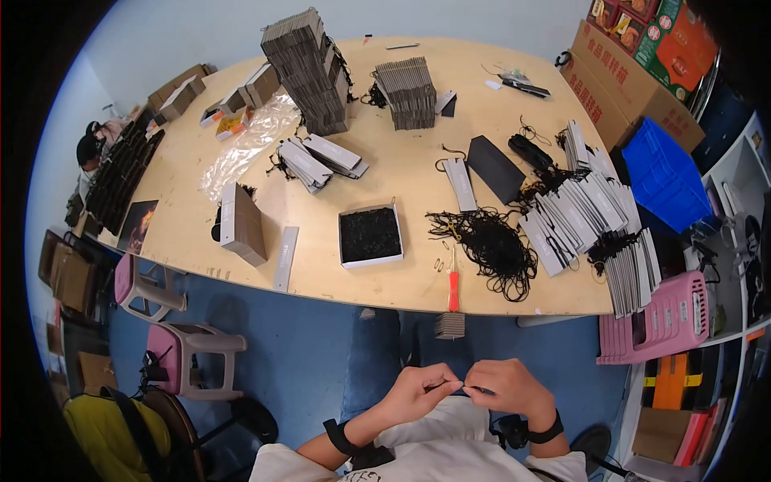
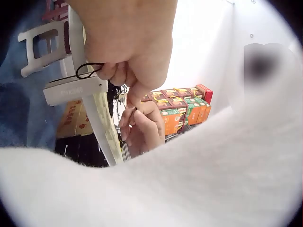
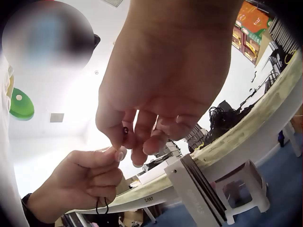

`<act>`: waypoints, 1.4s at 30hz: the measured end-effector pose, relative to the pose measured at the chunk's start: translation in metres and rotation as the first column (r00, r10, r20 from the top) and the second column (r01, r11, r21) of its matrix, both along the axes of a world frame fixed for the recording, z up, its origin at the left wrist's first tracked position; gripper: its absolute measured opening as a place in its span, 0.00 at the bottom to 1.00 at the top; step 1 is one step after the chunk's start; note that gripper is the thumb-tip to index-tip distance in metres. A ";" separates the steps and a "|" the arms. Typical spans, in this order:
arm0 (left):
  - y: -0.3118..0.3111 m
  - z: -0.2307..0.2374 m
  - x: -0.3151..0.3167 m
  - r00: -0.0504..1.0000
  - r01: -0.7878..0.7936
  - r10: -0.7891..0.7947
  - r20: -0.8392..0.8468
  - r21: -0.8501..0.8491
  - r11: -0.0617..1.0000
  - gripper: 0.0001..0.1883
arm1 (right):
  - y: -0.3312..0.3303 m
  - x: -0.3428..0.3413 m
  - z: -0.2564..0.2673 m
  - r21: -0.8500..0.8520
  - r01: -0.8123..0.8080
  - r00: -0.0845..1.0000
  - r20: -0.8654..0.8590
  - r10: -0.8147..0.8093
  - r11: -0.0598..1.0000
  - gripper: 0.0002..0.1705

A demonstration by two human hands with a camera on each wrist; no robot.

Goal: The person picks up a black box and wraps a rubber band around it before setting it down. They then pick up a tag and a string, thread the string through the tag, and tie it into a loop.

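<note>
Both hands meet low in the head view, in front of the torso. The left hand (image 1: pixel 418 394) pinches a thin black cord, and a loop of cord (image 3: pixel 98 206) hangs below its curled fingers in the right wrist view. Thumb and finger of the right hand (image 1: pixel 507 387) pinch a small dark piece, seemingly the same cord, close to the left fingertips. A small stack of grey tags (image 1: pixel 450 325) is at the table's front edge, beyond the hands; its white top tag (image 3: pixel 187 191) has a hole. Fingers hide most of the cord between the hands.
On the table (image 1: pixel 321 233) are a box of black material (image 1: pixel 370 234), a red-handled tool (image 1: pixel 454 291), a tangle of black cords (image 1: pixel 498 253), fanned tags (image 1: pixel 574 213) and tall tag stacks (image 1: pixel 309 76). Stools (image 1: pixel 197 353) stand left; a blue crate (image 1: pixel 666 173) is right.
</note>
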State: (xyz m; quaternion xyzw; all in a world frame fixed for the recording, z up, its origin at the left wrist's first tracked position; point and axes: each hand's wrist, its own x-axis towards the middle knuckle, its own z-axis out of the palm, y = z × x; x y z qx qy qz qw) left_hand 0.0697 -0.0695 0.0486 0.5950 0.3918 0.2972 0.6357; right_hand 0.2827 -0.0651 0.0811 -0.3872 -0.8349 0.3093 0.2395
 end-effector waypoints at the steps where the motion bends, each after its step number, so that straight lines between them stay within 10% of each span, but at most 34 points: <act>1: 0.000 -0.001 -0.001 0.999 0.038 -0.039 -0.012 -0.004 0.999 0.06 | -0.001 0.001 -0.002 -0.010 -0.018 1.000 0.005 0.018 1.000 0.04; 20: 0.027 -0.025 0.005 0.979 -0.075 0.131 -0.157 0.322 0.944 0.10 | -0.009 0.043 -0.015 -0.077 0.506 0.849 -0.132 -0.511 0.859 0.05; 42: 0.034 -0.032 0.017 0.838 -0.254 0.461 -0.292 0.538 0.804 0.09 | -0.008 0.074 -0.129 -0.393 0.608 0.721 -0.090 -0.687 0.690 0.08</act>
